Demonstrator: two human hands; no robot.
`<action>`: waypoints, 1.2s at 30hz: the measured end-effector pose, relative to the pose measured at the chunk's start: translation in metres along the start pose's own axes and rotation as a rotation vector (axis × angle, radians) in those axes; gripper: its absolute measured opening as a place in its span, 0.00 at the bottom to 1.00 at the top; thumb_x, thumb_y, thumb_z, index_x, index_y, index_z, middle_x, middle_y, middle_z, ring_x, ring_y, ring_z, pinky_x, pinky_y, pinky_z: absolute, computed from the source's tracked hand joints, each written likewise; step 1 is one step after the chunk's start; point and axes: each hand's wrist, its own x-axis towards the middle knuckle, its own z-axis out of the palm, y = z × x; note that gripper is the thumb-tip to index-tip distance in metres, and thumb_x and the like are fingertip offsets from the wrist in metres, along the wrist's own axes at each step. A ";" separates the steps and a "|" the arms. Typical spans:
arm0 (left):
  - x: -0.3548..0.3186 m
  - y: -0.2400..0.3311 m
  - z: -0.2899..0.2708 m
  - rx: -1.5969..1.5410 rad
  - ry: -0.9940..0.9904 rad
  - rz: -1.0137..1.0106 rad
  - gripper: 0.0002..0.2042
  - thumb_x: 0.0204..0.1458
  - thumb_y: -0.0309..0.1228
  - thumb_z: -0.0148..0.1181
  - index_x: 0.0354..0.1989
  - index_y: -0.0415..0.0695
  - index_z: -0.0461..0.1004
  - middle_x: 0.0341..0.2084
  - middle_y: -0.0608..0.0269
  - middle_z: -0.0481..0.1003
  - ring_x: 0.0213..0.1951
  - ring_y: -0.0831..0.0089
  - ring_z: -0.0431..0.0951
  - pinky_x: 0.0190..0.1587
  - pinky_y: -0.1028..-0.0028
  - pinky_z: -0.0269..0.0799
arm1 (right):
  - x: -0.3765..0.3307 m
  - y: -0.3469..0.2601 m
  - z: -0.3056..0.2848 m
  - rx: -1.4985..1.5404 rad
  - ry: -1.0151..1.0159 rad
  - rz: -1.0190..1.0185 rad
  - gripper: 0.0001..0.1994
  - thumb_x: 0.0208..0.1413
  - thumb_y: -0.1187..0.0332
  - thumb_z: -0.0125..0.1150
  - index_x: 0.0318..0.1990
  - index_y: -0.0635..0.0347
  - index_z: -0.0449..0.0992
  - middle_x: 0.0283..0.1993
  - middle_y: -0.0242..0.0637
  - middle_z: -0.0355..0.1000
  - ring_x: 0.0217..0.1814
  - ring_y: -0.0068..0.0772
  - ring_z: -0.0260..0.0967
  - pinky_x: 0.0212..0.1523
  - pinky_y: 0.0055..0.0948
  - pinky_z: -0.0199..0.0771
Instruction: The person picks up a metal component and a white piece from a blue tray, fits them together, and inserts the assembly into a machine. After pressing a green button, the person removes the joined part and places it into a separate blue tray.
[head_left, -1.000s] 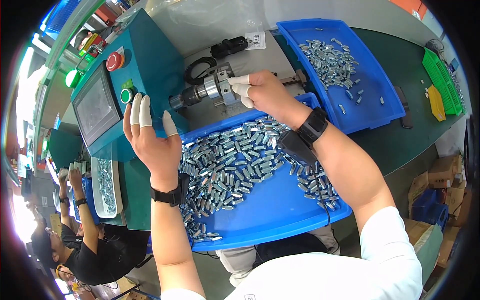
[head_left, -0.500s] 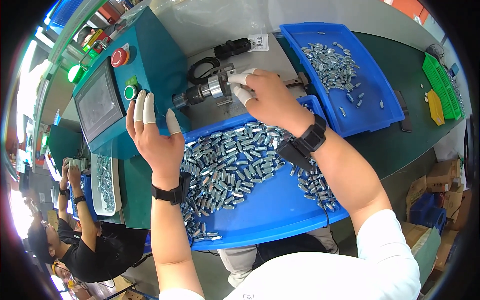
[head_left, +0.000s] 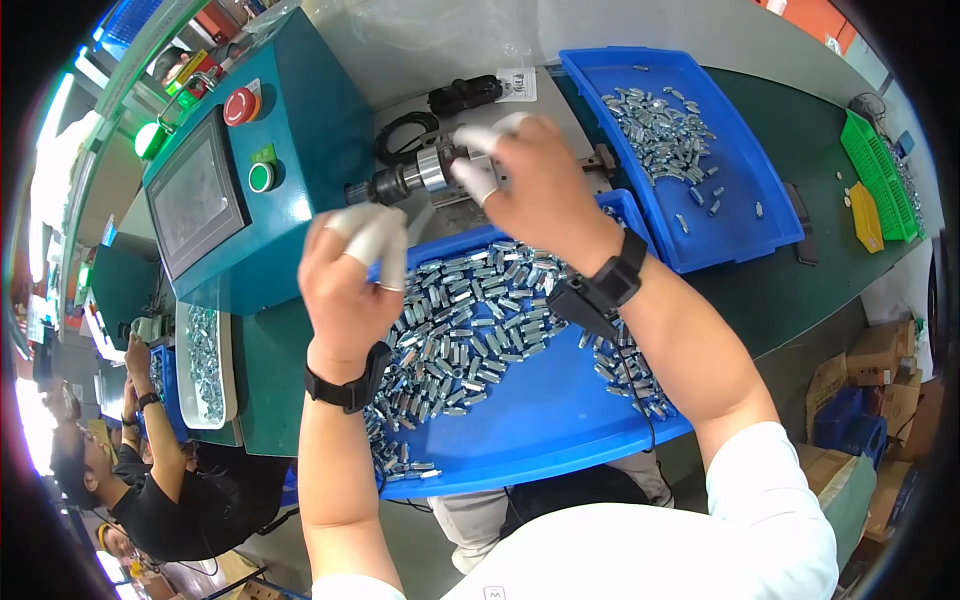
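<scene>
The left hand [head_left: 350,280] is over the edge of the near blue tray [head_left: 540,410], just beside the teal machine [head_left: 320,100]; its fingers are half bent and blurry, and I cannot tell if it holds anything; the right hand [head_left: 540,190] is by the round metal holder [head_left: 432,170], with its thumb and pointing finger apart; I cannot tell if it touches or grips the holder; both hands have white covers on some fingers and a black band at the wrist; lots of shiny metal bits [head_left: 480,330] lie in a heap in the near tray; more lie in the far blue tray [head_left: 740,205], up to the right on the green bench [head_left: 760,290]; the machine has a dark screen [head_left: 195,195], a red knob [head_left: 240,106] and a green button [head_left: 261,177]; a green basket [head_left: 880,170] and a yellow thing [head_left: 866,217] sit at the bench's right end; brown boxes [head_left: 865,355] are stacked low on the right; on the left, a co-worker [head_left: 200,510] in black sits near a white tub [head_left: 230,400] of metal bits.
</scene>
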 end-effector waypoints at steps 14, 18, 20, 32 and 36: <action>-0.023 0.018 0.030 -0.076 -0.667 -0.215 0.13 0.48 0.19 0.70 0.43 0.38 0.84 0.34 0.47 0.80 0.39 0.44 0.81 0.42 0.56 0.79 | 0.007 0.045 -0.014 0.873 0.617 0.764 0.32 0.71 0.62 0.58 0.78 0.64 0.58 0.62 0.38 0.72 0.56 0.29 0.73 0.54 0.30 0.73; -0.028 0.016 0.034 -0.093 -0.645 -0.244 0.11 0.48 0.19 0.70 0.41 0.39 0.85 0.34 0.46 0.80 0.37 0.44 0.81 0.42 0.55 0.78 | 0.003 0.036 -0.002 0.808 0.419 0.685 0.30 0.72 0.62 0.55 0.77 0.63 0.59 0.63 0.39 0.72 0.56 0.29 0.74 0.55 0.30 0.73; -0.030 0.014 0.034 -0.017 -0.692 -0.288 0.10 0.48 0.19 0.70 0.40 0.39 0.85 0.35 0.46 0.80 0.37 0.44 0.81 0.42 0.55 0.78 | 0.001 0.043 0.002 0.788 0.366 0.647 0.30 0.73 0.63 0.55 0.77 0.63 0.59 0.64 0.39 0.72 0.56 0.28 0.74 0.55 0.30 0.73; -0.025 0.020 0.014 0.095 -0.809 -0.289 0.12 0.46 0.17 0.69 0.41 0.41 0.84 0.37 0.48 0.81 0.38 0.45 0.82 0.42 0.57 0.78 | 0.001 0.037 0.002 0.804 0.225 0.677 0.27 0.71 0.63 0.56 0.75 0.60 0.65 0.60 0.37 0.74 0.51 0.24 0.74 0.50 0.26 0.72; -0.025 0.019 0.014 0.141 -0.852 -0.284 0.10 0.45 0.16 0.65 0.37 0.39 0.82 0.36 0.47 0.79 0.41 0.45 0.81 0.42 0.55 0.78 | 0.003 0.039 0.008 0.773 0.230 0.661 0.27 0.71 0.64 0.56 0.74 0.60 0.66 0.57 0.36 0.75 0.48 0.22 0.73 0.47 0.26 0.71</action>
